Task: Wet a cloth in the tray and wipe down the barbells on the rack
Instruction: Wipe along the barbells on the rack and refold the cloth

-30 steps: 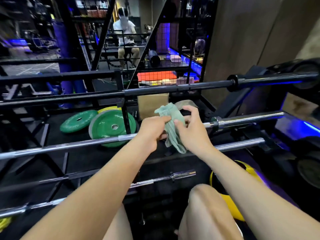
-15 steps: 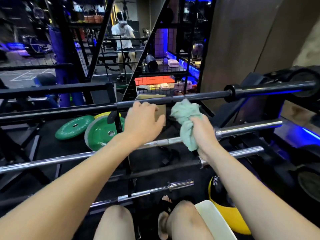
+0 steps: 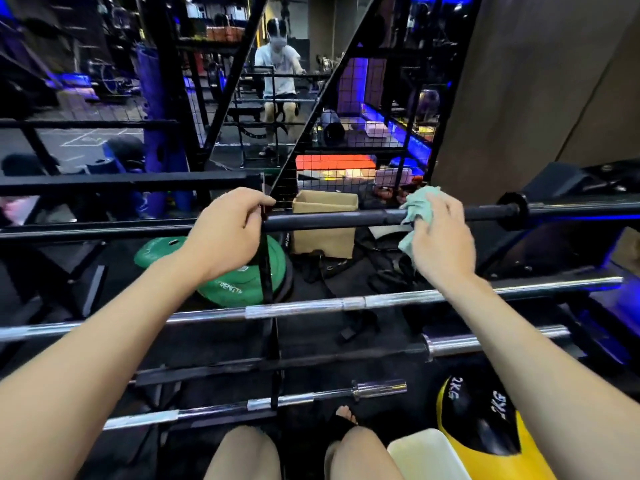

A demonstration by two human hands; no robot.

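- Close to me I see my knees, and a white tray [image 3: 427,453] low on the right, next to a yellow ball [image 3: 485,441]. That must be where the cloth gets wet.
- A bit further out lie the shiny barbells [image 3: 398,301]. My cloth is not on any of them now. Half a second ago my right hand held it down by a shiny bar; now it is up higher.
- My right hand [image 3: 440,233] now presses the green cloth [image 3: 417,211] on the top black barbell [image 3: 346,218]. My fingers curl over the cloth and pinch it on the bar. So I think the wiping of this bar is just starting.
- My left hand [image 3: 225,230] was on that same black bar half a second ago. Now it sits by the rack post [image 3: 265,271], with fingers curled at the top of it. I cannot tell if they grip the post or the bar end.
- Past the bar sit a brown box [image 3: 323,223] and green plates [image 3: 221,282].
- Far back, a person [image 3: 277,71] sits in the gym.
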